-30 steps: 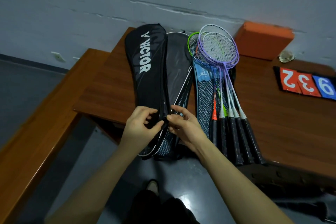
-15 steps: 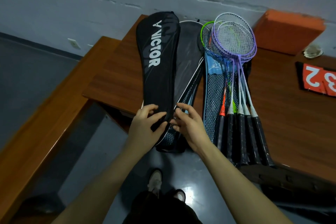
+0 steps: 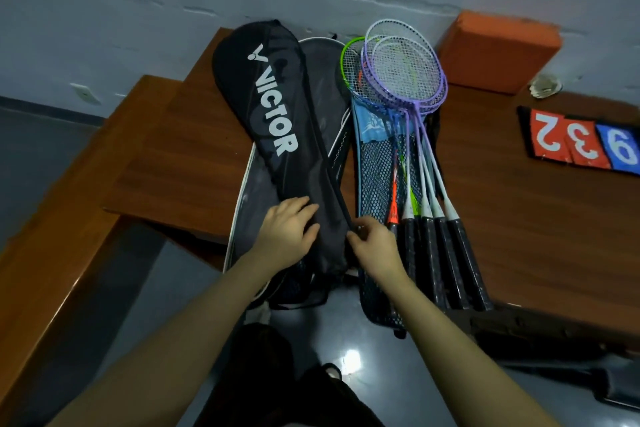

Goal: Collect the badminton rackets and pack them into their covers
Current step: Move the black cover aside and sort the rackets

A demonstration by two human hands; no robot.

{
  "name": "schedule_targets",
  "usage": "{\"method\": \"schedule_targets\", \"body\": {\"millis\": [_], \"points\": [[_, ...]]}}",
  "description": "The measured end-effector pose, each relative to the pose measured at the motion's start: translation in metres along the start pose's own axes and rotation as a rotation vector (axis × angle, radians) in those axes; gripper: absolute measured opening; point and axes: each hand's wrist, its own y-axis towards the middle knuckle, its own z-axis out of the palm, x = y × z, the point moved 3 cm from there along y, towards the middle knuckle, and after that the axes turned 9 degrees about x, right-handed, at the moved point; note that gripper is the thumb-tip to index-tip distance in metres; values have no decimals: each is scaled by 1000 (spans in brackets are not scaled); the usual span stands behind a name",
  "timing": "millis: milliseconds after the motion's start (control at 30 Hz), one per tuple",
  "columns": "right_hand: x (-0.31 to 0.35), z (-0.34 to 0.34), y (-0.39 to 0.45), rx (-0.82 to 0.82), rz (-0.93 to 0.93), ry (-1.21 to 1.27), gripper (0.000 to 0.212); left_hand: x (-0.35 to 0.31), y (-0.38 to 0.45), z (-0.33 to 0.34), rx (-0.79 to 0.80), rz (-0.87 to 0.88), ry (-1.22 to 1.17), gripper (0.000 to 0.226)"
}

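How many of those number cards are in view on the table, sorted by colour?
Red number cards: 2
Blue number cards: 1
Total: 3

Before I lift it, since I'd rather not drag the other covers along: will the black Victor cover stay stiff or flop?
Probably floppy: the black Victor cover looks like thin fabric, creased under the left hand. Its narrow end overhangs the table, so it would likely droop.
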Motion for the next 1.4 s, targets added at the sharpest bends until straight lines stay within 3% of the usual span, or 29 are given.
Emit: {"method": "schedule_targets", "body": {"millis": [500,800,967,1067,1267,1400], "points": [[115,7,202,-177,86,-311,41,100,184,-124,-29,104,8,44],[151,16,300,-189,156,-361,41,146,275,-149,0,124,31,50],[161,18,322,-184,164,-323,30,160,290,-153,58,94,34,53],[167,14,318,-241,78,-209,25,159,291,-157,68,83,-36,53],[190,8,285,-234,-192,-80,24,150,292,-188,-47,-9,-472,67],[202,5,264,-206,-287,-31,23,144,282,-207,-183,-62,-516,62]]}}
